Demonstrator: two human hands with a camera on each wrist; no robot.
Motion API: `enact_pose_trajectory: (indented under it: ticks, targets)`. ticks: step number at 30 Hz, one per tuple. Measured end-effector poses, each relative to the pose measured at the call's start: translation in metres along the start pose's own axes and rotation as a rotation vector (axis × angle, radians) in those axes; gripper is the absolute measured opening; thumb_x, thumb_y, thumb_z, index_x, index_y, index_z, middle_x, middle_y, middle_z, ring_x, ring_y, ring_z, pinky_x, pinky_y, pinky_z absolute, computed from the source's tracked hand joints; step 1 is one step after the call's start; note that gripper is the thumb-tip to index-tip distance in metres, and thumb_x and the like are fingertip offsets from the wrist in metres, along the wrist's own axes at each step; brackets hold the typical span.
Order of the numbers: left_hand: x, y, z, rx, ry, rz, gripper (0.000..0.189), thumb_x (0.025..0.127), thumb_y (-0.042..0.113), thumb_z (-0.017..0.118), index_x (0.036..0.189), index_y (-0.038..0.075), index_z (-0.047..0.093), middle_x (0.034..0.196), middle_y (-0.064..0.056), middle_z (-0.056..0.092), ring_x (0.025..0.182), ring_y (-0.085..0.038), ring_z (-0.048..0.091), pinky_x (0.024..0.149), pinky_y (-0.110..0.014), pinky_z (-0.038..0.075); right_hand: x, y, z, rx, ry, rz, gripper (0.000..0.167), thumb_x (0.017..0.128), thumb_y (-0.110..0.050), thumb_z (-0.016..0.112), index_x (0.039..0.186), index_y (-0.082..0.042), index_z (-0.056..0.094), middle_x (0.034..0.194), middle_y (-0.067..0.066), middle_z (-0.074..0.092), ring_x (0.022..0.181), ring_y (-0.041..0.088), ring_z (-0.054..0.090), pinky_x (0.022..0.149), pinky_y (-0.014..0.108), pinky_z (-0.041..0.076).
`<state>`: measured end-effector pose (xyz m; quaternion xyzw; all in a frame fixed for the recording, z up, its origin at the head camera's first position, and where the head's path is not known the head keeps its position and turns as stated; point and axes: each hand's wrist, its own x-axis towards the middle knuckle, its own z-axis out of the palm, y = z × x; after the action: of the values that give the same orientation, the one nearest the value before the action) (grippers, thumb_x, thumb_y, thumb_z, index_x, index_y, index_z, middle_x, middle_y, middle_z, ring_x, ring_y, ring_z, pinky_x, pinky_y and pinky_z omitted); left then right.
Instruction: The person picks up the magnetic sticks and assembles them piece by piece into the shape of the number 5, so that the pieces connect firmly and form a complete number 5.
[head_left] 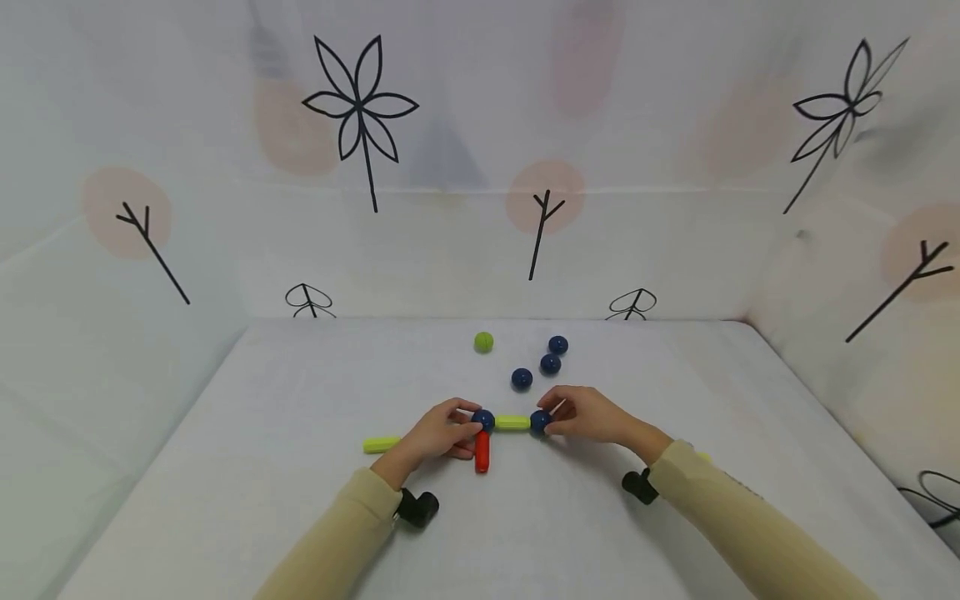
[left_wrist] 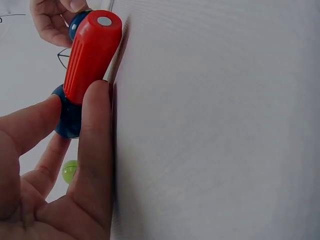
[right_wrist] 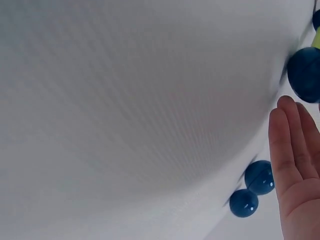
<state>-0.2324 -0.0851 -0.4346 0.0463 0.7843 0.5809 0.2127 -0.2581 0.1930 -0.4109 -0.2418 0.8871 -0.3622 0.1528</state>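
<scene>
Nearest me, a red rod (head_left: 482,454) points my way from the left ball (head_left: 483,419), which my left hand (head_left: 437,429) pinches; a spare rod (head_left: 381,445) lies left of that hand. A yellow rod (head_left: 512,422) links it to the right ball (head_left: 539,422), pinched in my right hand (head_left: 590,414). Beyond, three blue balls (head_left: 551,364) and a green ball (head_left: 483,342) sit on the counter (head_left: 315,392).

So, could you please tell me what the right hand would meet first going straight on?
Probably the blue ball at the right end of the lime rod, though any gap is unclear.
</scene>
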Motion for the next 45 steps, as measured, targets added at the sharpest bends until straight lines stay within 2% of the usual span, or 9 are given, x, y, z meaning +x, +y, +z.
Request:
enact_pose_trajectory:
  ticks: [10, 15, 23, 28, 33, 36, 41, 45]
  targets:
    - [0.000, 0.000, -0.001, -0.006, -0.010, 0.000, 0.039, 0.100, 0.012, 0.061, 0.137, 0.003, 0.052, 0.119, -0.016, 0.057, 0.074, -0.015, 0.067, 0.071, -0.031, 0.060, 0.012, -0.005, -0.010, -0.015, 0.080, -0.008, 0.025, 0.091, -0.005, 0.070, 0.115, 0.003, 0.064, 0.111, 0.015, 0.067, 0.098, 0.026, 0.066, 0.084, 0.039, 0.056]
    - [0.000, 0.000, -0.001, -0.005, -0.012, 0.001, 0.039, 0.100, 0.013, 0.062, 0.137, 0.003, 0.052, 0.119, -0.015, 0.057, 0.074, -0.015, 0.067, 0.071, -0.031, 0.060, 0.020, -0.004, -0.011, -0.036, 0.098, -0.045, 0.024, 0.091, -0.001, 0.069, 0.113, 0.005, 0.063, 0.111, 0.018, 0.066, 0.098, 0.029, 0.066, 0.084, 0.040, 0.056]
    - [-0.002, 0.000, -0.002, -0.007, -0.011, -0.005, 0.040, 0.099, 0.013, 0.063, 0.137, 0.003, 0.052, 0.118, -0.015, 0.057, 0.075, -0.016, 0.067, 0.072, -0.031, 0.059, 0.035, 0.001, -0.010, -0.048, 0.107, -0.070, 0.032, 0.090, 0.002, 0.069, 0.120, 0.005, 0.060, 0.115, 0.021, 0.063, 0.101, 0.032, 0.065, 0.084, 0.041, 0.056]
    - [-0.001, 0.001, -0.001, -0.011, -0.016, -0.005, 0.040, 0.099, 0.013, 0.063, 0.136, 0.003, 0.052, 0.117, -0.015, 0.057, 0.076, -0.016, 0.067, 0.071, -0.031, 0.059, 0.041, 0.002, -0.010, -0.047, 0.116, -0.069, 0.041, 0.090, 0.002, 0.069, 0.129, 0.006, 0.055, 0.118, 0.023, 0.060, 0.103, 0.033, 0.063, 0.089, 0.043, 0.055]
    - [0.000, 0.002, 0.000, -0.016, -0.025, -0.003, 0.040, 0.099, 0.013, 0.063, 0.136, 0.003, 0.052, 0.115, -0.014, 0.058, 0.076, -0.016, 0.067, 0.071, -0.031, 0.059, 0.045, 0.002, -0.010, -0.059, 0.096, -0.071, 0.046, 0.090, 0.004, 0.067, 0.134, 0.007, 0.052, 0.128, 0.027, 0.057, 0.111, 0.039, 0.061, 0.093, 0.044, 0.053]
    - [0.000, 0.003, 0.000, -0.010, -0.023, -0.001, 0.040, 0.099, 0.013, 0.063, 0.136, 0.003, 0.052, 0.115, -0.014, 0.058, 0.075, -0.016, 0.067, 0.071, -0.031, 0.059, 0.047, 0.000, -0.011, -0.062, 0.091, -0.052, 0.041, 0.089, 0.004, 0.067, 0.129, 0.006, 0.055, 0.128, 0.025, 0.058, 0.114, 0.040, 0.060, 0.093, 0.044, 0.053]
    - [0.000, 0.005, -0.001, 0.005, -0.011, -0.002, 0.040, 0.099, 0.013, 0.063, 0.136, 0.004, 0.052, 0.114, -0.013, 0.058, 0.075, -0.016, 0.066, 0.071, -0.030, 0.059, 0.050, -0.002, -0.009, -0.032, 0.109, -0.025, 0.032, 0.085, 0.004, 0.073, 0.113, 0.002, 0.056, 0.115, 0.019, 0.062, 0.108, 0.036, 0.063, 0.090, 0.042, 0.055]
    - [-0.003, 0.001, 0.000, 0.001, -0.011, -0.013, 0.040, 0.099, 0.013, 0.063, 0.136, 0.003, 0.052, 0.114, -0.013, 0.058, 0.074, -0.015, 0.066, 0.070, -0.030, 0.059, 0.048, 0.000, -0.003, -0.039, 0.094, -0.025, 0.031, 0.085, 0.003, 0.074, 0.111, 0.000, 0.057, 0.111, 0.013, 0.064, 0.103, 0.030, 0.063, 0.089, 0.041, 0.055]
